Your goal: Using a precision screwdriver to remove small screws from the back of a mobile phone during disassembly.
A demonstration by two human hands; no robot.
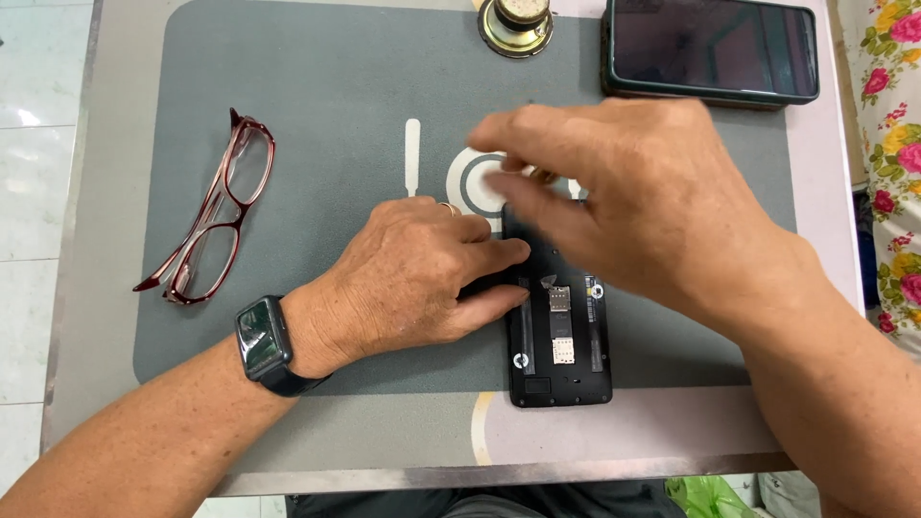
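Grey work mat [317, 86] covers the table, with red glasses [216, 206] lying left and a second phone [710, 48] at the far edge. Opened black phone [561, 336] lies back-up at centre; left hand [413, 278] presses flat on its edge, holding nothing. Right hand [624, 192] pinches something small above it, blurred; a slip could likely drop the piece or scratch the exposed card slots.

Mat [336, 96] bare between glasses [216, 211] and left hand [413, 278]: open passage. Far edge blocked by speaker [516, 26] and dark phone [710, 50]. Right hand [633, 182] covers opened phone [559, 336] top; near strip free.
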